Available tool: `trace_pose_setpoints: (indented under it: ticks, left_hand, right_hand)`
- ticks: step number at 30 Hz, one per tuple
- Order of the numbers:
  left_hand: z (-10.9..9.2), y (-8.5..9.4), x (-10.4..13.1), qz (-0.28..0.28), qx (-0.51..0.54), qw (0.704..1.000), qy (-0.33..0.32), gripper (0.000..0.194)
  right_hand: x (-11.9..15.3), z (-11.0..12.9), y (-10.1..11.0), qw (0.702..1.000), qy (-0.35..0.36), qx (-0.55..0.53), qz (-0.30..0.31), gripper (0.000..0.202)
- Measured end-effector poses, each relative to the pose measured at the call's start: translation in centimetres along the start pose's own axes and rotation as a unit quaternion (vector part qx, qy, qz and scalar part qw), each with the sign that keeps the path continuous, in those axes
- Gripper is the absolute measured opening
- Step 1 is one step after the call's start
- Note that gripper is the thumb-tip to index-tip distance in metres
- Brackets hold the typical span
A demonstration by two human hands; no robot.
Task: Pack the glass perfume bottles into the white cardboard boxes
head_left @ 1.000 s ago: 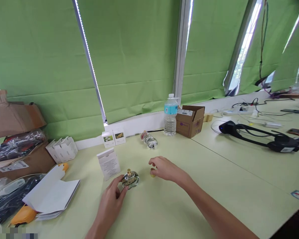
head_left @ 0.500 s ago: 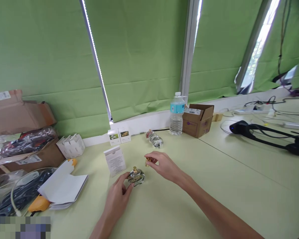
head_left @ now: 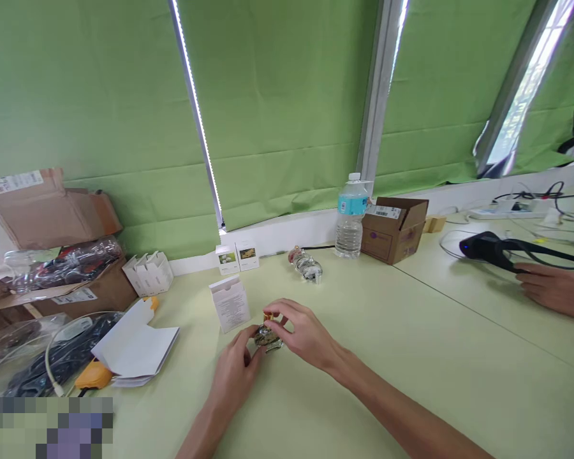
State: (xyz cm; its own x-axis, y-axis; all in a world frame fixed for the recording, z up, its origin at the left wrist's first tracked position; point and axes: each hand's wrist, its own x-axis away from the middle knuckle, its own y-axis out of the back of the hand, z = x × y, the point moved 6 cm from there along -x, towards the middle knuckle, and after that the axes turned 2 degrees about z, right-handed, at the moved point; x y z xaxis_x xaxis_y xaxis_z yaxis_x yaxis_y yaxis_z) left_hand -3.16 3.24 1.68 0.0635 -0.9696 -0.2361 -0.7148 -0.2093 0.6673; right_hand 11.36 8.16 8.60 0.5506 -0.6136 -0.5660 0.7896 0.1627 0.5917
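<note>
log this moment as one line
left hand: holds glass bottle | right hand: grips gold cap at bottle's top | nearby: upright white box | far right: another person's hand at black device

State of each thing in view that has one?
Glass bottle: upright, in left hand
Gold cap: pinched by right hand at bottle's top, seating unclear
Water bottle: upright, capped
Brown box beside it: open
White carton: standing
Black headset: blue light lit
Green blinds: lowered
</note>
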Motion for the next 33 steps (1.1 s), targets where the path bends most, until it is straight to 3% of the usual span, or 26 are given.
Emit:
trace_pose_setpoints:
  ticks: [12,23,29,31,33]
  left_hand:
    - [0.1,-0.1,-0.1,0.001,-0.004,1.0,-0.001,0.035]
    - [0.0,0.0,-0.1,0.003,0.002,1.0,0.003,0.036]
    - [-0.3,0.2,0.0,0.007,0.009,1.0,0.003,0.035]
    - [-0.4,0.2,0.1,0.007,0.012,1.0,-0.005,0.036]
    - [-0.7,0.6,0.1,-0.005,0.017,1.0,-0.021,0.036]
  right_hand:
    - [0.1,0.1,-0.2,1.0,0.017,0.013,0.003,0.019]
    - [0.2,0.2,-0.2,0.999,-0.023,0.018,0.038,0.02]
    - [0.9,-1.0,0.0,0.99,-0.088,0.056,0.095,0.055]
    - [1.1,-1.4,-0.5,0.986,-0.085,0.056,0.13,0.05]
    - [1.2,-1.8,-1.0,0.984,-0.074,0.062,0.153,0.03]
